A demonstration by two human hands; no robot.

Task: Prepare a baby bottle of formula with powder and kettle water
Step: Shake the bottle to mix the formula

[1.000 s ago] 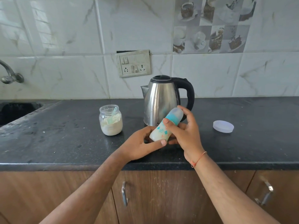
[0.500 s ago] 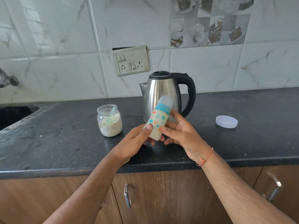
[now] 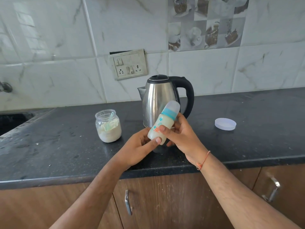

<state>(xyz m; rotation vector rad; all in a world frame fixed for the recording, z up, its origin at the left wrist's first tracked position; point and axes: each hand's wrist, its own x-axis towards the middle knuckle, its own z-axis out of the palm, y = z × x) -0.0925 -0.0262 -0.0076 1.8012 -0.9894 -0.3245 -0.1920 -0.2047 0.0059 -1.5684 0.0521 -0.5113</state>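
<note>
While the left hand (image 3: 138, 147) cups its base, the right hand (image 3: 179, 134) grips the tilted bottle (image 3: 160, 128).

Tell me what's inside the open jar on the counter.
The jar holds pale powder in its lower part, with a light green scoop handle sticking up out of it. The scoop's bowl is buried in the powder, hidden.

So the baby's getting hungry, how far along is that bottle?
Nearly there. The bottle is capped and full of milky liquid, so powder and water look added. Both hands, left and right, hold it tilted, probably mixing. The powder jar is open, its lid lying right of the kettle.
</note>
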